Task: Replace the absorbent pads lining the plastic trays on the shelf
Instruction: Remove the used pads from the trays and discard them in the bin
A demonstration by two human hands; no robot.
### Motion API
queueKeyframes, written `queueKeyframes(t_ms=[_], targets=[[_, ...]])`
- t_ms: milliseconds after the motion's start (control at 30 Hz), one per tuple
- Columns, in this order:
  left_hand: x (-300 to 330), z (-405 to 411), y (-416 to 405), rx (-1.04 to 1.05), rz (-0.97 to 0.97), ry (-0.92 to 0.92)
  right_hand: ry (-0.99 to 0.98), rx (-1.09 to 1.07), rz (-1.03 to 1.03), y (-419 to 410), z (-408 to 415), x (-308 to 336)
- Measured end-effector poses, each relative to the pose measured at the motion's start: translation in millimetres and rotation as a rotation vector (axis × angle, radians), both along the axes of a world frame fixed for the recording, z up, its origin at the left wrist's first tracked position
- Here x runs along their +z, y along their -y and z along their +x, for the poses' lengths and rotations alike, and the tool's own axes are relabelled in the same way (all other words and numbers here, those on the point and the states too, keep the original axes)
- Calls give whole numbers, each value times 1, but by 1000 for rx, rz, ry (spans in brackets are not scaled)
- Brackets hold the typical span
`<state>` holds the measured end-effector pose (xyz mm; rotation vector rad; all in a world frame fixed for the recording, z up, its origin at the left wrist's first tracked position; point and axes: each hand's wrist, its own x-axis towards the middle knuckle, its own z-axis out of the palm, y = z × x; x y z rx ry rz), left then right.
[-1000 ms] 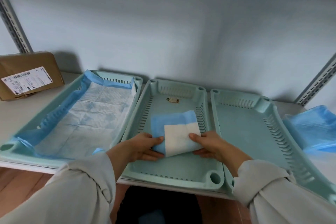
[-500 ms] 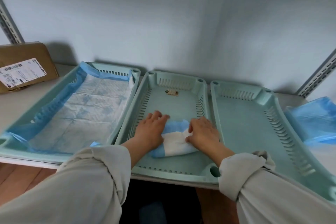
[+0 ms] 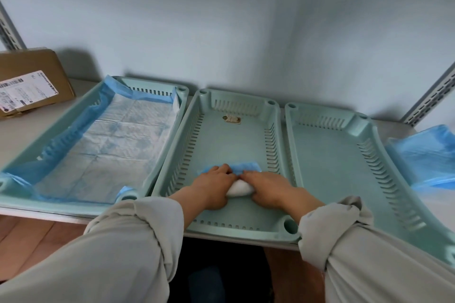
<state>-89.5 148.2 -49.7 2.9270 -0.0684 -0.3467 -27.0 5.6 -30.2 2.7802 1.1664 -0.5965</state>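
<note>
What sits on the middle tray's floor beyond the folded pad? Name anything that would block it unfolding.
Only a small tag lies flat near the far end of the middle tray. Both the left hand and right hand are on the folded pad; nothing else visible blocks it.
</note>
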Motion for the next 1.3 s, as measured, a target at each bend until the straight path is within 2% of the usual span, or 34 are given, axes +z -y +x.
queueKeyframes(t_ms=[200, 333, 500, 567, 633, 767, 900, 1067, 1167, 1300], targets=[[12, -4, -5, 191, -53, 103, 22, -67, 256, 3, -1, 13], [33, -9, -10, 166, -151, 90, -25, -104, 467, 8, -3, 28], [56, -21, -23, 222, -471, 95, -335, -272, 663, 24, -8, 52], [68, -30, -24, 255, -602, 50, -308, -309, 690, 30, -11, 55], [77, -35, -21, 244, -637, 61, -252, -329, 726, 31, -15, 57], [93, -47, -15, 245, -645, 161, -253, -310, 716, 29, -33, 69], [100, -69, -14, 310, -712, -41, -380, -301, 716, 31, -54, 77], [101, -102, -4, 250, -614, -198, -530, -283, 610, 41, -82, 79], [99, -117, -3, 233, -601, -256, -581, -267, 545, 44, -93, 84], [91, -131, 2, 225, -594, -272, -547, -226, 488, 46, -104, 83]])
